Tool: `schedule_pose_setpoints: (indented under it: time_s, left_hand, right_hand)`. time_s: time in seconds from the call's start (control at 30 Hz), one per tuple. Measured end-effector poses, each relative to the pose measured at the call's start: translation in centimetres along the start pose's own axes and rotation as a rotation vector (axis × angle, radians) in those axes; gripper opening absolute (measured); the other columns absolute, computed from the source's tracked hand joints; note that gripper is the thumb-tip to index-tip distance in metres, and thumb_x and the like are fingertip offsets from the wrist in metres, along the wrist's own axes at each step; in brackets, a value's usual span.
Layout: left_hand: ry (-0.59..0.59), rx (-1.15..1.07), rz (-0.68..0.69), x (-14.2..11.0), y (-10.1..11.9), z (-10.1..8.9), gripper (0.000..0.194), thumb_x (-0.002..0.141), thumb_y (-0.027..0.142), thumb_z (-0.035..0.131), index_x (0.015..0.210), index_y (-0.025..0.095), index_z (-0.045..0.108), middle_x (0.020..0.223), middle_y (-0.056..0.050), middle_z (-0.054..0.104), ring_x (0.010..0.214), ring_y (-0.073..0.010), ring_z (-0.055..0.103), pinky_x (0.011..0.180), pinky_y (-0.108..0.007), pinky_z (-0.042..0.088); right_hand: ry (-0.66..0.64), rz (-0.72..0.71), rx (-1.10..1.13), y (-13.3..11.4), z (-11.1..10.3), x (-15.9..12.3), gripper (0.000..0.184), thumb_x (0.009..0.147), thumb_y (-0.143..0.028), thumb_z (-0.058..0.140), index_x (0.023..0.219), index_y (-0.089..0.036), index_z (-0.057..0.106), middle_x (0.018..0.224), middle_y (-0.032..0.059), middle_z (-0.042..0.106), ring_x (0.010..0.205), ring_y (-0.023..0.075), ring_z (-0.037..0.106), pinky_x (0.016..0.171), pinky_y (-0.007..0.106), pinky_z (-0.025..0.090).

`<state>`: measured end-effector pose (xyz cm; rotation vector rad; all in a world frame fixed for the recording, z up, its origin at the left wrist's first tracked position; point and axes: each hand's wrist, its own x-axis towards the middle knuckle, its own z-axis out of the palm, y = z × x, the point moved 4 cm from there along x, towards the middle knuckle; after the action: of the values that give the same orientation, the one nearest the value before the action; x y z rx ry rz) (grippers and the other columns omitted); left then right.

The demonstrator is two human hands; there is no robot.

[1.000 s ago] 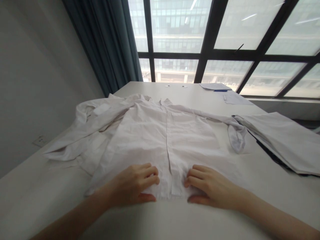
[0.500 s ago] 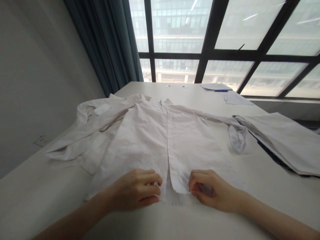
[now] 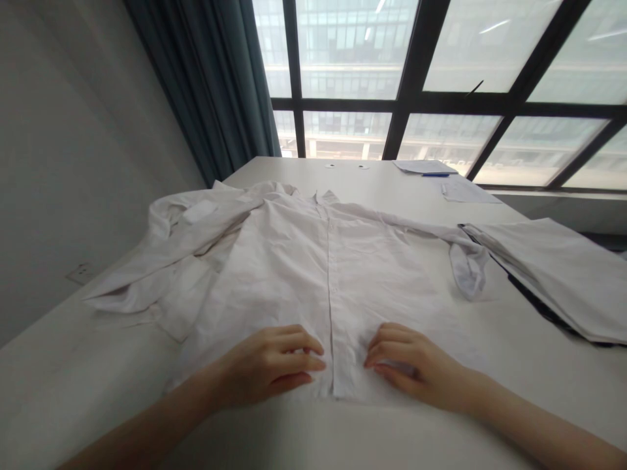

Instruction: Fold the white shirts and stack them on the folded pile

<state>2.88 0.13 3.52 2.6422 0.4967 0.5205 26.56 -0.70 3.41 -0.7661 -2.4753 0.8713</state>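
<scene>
Grip: your left hand is hanging loose over the bottom of the white shirt, thumb and fingers standing apart. Your right hand is curling in with its thumb close under the fingers; can't tell whether it's nipping any cloth.
Placket: it's running down between your hands, and your left fingertips are sitting a bit nearer to it than your right ones.
Hem: it's crossing side to side right by both hands.
Shirt layout: it's lying front up, straight ahead of you, long axis pointing away, with the collar sitting farthest off.
Fabric: it's looking thin and matte, showing soft creases all over the body, so I'd guess it's wrinkling pretty easily.
Right-side sleeve: it's angling outward and ending in a crumpled, tube-ish cuff.
Left-side sleeve: it's stretching long and flat over more white cloth; the layers are blending, honestly.
Folded cloth: it's lying flat near that right cuff, white on top, dark along the edge.
Table: smooth, pale, carrying the lot.
Far end: papers and a slim blue pen are sitting by the window.
</scene>
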Motion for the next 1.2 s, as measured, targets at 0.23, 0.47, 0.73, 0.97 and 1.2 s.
schedule_pose_setpoints:
  time_s: [0.23, 0.47, 0.73, 0.97, 1.2]
  left_hand:
    - [-0.194, 0.129, -0.085, 0.0, -1.0, 0.1, 0.052, 0.094, 0.034, 0.06, 0.144, 0.029, 0.044, 0.149, -0.009, 0.049, 0.139, -0.0265, 0.042, 0.115, -0.046, 0.031]
    - [-0.185, 0.086, -0.077, -0.3, -1.0, -0.1, 0.047, 0.093, 0.03, 0.061, 0.139, 0.031, 0.05, 0.144, -0.006, 0.054, 0.136, -0.0238, 0.047, 0.118, -0.044, 0.024]
    - [-0.17, 0.131, -0.031, -0.1, -0.2, 0.7, 0.06, 0.08, 0.051, 0.072, 0.131, 0.024, 0.054, 0.141, -0.015, 0.052, 0.132, -0.0322, 0.047, 0.113, -0.052, 0.032]
    - [-0.015, 0.13, 0.036, 0.5, 1.0, 0.1, 0.02, 0.085, 0.004, 0.05, 0.096, 0.019, 0.056, 0.109, -0.007, 0.068, 0.115, -0.0216, 0.058, 0.109, -0.04, 0.04]
    - [-0.08, -0.083, 0.007, 0.5, 1.0, -0.6, 0.011, 0.086, 0.011, 0.058, 0.089, 0.022, 0.06, 0.117, -0.005, 0.07, 0.12, -0.0208, 0.059, 0.11, -0.039, 0.041]
  right_hand:
    - [-0.196, 0.032, -0.229, 1.4, 0.2, -0.1, 0.05, 0.091, -0.049, 0.059, 0.138, -0.031, 0.055, 0.153, 0.0087, 0.043, 0.142, 0.0299, 0.032, 0.113, 0.053, 0.028]
    - [-0.26, -0.006, -0.122, 0.5, -0.4, -0.3, 0.035, 0.092, -0.044, 0.061, 0.124, -0.032, 0.065, 0.143, 0.0045, 0.056, 0.143, 0.0272, 0.034, 0.115, 0.052, 0.021]
    - [-0.128, -0.148, -0.24, -1.3, 1.4, 0.1, 0.023, 0.096, -0.029, 0.053, 0.114, -0.018, 0.062, 0.123, 0.0123, 0.067, 0.121, 0.0237, 0.056, 0.104, 0.044, 0.041]
    - [0.078, 0.028, -0.02, -0.8, 0.6, -0.5, 0.013, 0.088, -0.012, 0.05, 0.096, -0.021, 0.056, 0.106, 0.0078, 0.068, 0.095, 0.0161, 0.064, 0.084, 0.028, 0.052]
    - [-0.03, -0.029, 0.054, -0.9, 0.5, -0.3, 0.011, 0.094, -0.019, 0.051, 0.091, -0.019, 0.061, 0.091, 0.0059, 0.07, 0.086, 0.0154, 0.065, 0.078, 0.028, 0.051]
